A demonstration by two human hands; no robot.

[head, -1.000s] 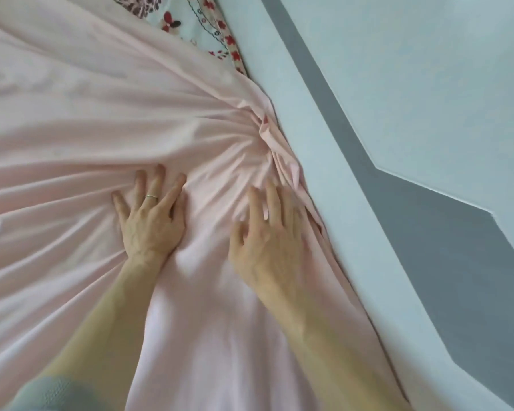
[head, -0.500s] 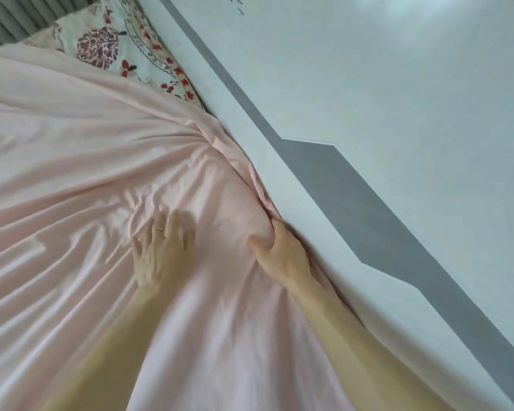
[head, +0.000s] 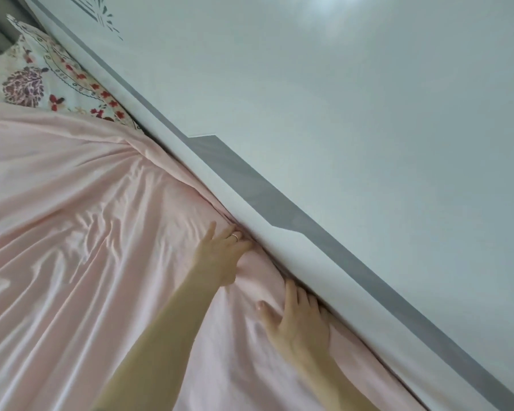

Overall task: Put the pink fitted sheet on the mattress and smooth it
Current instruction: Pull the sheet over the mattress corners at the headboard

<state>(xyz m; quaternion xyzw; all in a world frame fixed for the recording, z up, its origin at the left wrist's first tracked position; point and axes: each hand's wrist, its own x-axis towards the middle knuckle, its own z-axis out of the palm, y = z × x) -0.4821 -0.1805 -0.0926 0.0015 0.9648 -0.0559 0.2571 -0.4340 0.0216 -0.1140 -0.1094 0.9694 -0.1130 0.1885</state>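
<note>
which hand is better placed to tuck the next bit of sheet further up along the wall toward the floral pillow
Left, likely. The left hand already sits further up the pink sheet edge at the wall, nearer the floral pillow; the right hand presses lower down.

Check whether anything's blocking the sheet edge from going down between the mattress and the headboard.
Nothing visible does. Both the left hand and right hand press the pink sheet right at the headboard; the gap itself is hidden.
</note>
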